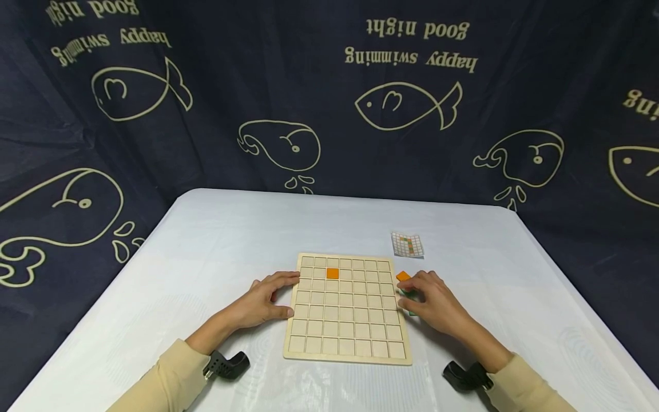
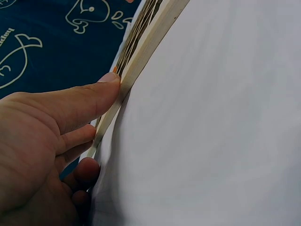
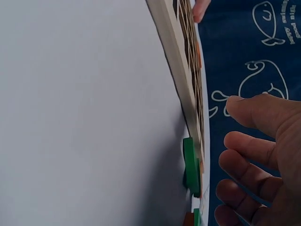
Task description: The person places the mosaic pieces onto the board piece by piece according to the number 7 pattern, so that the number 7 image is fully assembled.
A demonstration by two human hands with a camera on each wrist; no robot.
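Note:
A pale wooden grid board point(image 1: 347, 360) lies flat at the middle of the table, with one orange tile point(image 1: 332, 273) in a cell of its second row from the far side. My left hand point(image 1: 262, 303) rests at the board's left edge; in the left wrist view its thumb point(image 2: 94, 96) touches the rim. Beside the right edge, my right hand point(image 1: 429, 298) hovers over loose tiles, its fingers loosely bent with nothing between them. An orange tile point(image 1: 403, 276) shows past its fingertips, and a green tile point(image 3: 190, 165) stands out below the hand in the right wrist view.
A small pattern card point(image 1: 407, 245) with a printed grid and coloured squares lies beyond the board's far right corner. White cloth point(image 1: 247, 223) covers the table. Behind it hangs a dark curtain point(image 1: 216, 149) with fish drawings. Black wrist devices point(image 1: 229, 366) sit on both forearms.

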